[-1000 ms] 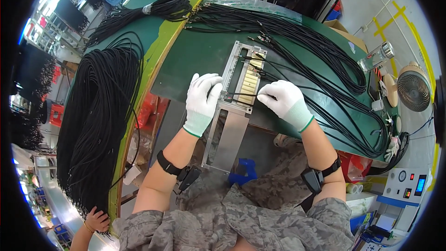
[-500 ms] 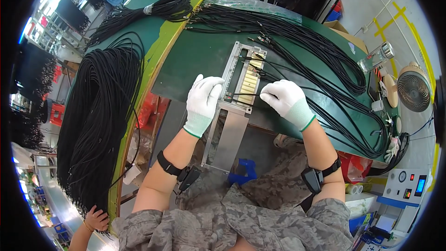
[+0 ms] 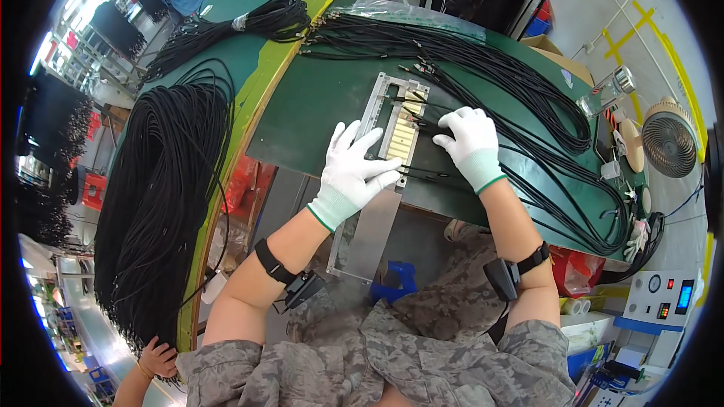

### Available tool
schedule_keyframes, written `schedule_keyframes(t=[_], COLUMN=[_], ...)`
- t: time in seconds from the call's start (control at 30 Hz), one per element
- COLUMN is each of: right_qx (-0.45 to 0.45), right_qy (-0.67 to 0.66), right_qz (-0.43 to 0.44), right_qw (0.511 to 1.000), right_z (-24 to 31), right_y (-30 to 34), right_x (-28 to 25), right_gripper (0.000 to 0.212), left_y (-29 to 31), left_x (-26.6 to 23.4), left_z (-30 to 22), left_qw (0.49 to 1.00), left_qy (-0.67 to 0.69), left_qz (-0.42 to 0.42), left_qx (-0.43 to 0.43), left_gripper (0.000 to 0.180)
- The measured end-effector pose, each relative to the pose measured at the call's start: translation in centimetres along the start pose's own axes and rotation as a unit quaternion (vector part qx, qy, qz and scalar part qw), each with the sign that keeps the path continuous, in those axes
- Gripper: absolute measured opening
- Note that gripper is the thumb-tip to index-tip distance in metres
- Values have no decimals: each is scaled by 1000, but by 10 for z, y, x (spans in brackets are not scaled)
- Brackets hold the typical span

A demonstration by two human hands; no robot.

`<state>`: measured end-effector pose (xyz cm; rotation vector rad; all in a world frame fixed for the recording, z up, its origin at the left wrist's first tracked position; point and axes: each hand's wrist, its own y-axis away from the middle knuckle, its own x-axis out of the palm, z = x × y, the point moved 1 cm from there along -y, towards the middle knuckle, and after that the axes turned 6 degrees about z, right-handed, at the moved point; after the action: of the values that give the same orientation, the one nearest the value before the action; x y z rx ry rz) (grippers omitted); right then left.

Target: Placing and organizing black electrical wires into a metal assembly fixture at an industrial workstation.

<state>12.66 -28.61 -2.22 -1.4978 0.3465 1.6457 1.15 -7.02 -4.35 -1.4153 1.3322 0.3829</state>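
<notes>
My left hand (image 3: 353, 172), in a white glove, is over the near end of a metal fixture (image 3: 372, 122). Its fingers are spread; thumb and index point right, beside the ends of black cables (image 3: 428, 174). My right hand (image 3: 470, 143), also gloved, hovers right of the fixture with fingers bent and a gap between thumb and index. Other black cables run out of the fixture near that gap; I see no firm grip. A row of cream-yellow blocks (image 3: 404, 138) lines the fixture, with cable ends lying across its far part.
Long black cable bundles (image 3: 520, 75) curve over the green table (image 3: 294, 113). A large cable heap (image 3: 162, 181) hangs at left beyond a yellow-green edge board (image 3: 256, 98), another person's hand (image 3: 158, 358) at its bottom. A fan (image 3: 671, 139) and glass bottle (image 3: 609, 92) stand at right.
My left hand has moved right and its fingers have spread. My right hand has shifted slightly up, and its pinched fingers have parted from the cable, which now lies lower by the fixture's near end.
</notes>
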Motion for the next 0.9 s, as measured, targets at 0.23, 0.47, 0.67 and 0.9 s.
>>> schedule_keyframes(t=[0.23, 0.47, 0.67, 0.9], right_qx=[-25, -98, -90, -31], right_qy=[24, -115, -179, -226], right_qz=[-64, -53, 44, 72], right_qw=[997, 987, 979, 971], right_z=[7, 40, 69, 42], right_y=[1, 10, 11, 13], right_x=[-8, -4, -4, 2], right_gripper=[13, 13, 14, 12], left_y=[1, -4, -2, 3], left_x=[0, -2, -4, -6], left_z=[4, 11, 6, 22], left_qw=[996, 949, 983, 969], left_qy=[74, 254, 145, 133], left_qz=[-21, -110, -96, -138], left_qx=[-39, -150, -64, -154], left_gripper=[22, 14, 9, 9])
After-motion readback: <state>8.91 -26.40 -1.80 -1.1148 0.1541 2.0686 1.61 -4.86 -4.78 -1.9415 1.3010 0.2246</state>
